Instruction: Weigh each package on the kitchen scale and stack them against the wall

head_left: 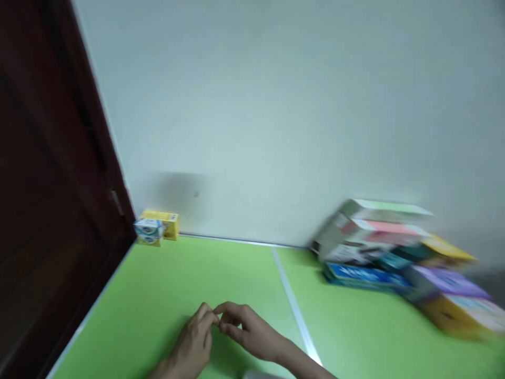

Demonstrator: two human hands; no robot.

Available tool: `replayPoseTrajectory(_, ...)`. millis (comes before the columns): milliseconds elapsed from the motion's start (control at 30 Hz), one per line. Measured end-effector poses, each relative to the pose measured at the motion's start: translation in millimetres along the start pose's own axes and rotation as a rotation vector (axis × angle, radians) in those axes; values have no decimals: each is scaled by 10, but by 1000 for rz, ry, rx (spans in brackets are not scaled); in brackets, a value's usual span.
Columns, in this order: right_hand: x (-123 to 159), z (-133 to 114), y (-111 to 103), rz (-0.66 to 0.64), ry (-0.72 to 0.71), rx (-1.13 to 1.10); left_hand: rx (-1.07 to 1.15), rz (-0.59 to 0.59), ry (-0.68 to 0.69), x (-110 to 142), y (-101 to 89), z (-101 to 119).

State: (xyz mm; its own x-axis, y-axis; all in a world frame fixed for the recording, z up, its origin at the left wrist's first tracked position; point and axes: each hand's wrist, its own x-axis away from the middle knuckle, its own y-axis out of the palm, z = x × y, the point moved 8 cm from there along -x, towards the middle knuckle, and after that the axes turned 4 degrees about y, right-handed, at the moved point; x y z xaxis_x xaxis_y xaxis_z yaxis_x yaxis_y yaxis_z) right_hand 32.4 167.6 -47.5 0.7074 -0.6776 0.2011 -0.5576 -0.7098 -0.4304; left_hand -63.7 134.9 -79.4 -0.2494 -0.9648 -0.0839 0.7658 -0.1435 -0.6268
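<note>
My left hand (193, 337) is low in the middle of the view, over the green table (169, 279), with its fingers curled inward. From the right, my right hand (252, 331) meets it, thumb and fingers bent into a pinch at the left fingertips. Whatever lies between the fingers, if anything, is hidden or too small to name. Just below my right hand, a pale object (260, 375) pokes in at the bottom edge; its kind is not visible.
At the back left stand a yellow box (171, 227) and a blue-and-white box (148, 231). Several blurred cartons lie piled at right, among them a blue box (363, 276) and a purple box (453, 281). A wall backs the table; a dark door (51, 184) flanks it.
</note>
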Motion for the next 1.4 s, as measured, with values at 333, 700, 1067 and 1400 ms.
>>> replayPoseTrajectory(333,1684,747,-694,278,189,-58,63,-254,330,-280,1303,1280)
replayPoseTrajectory(700,2637,1765,-1812,629,227,18,-97,-453,355,-1293,2789,2236)
replayPoseTrajectory(1067,3117,2331,-2031,710,266,-96,-598,-119,283,-2883,3009,2280)
replayPoseTrajectory(1400,3334,2145,-2042,1018,231,-49,-411,-257,309,-1909,2234,1958)
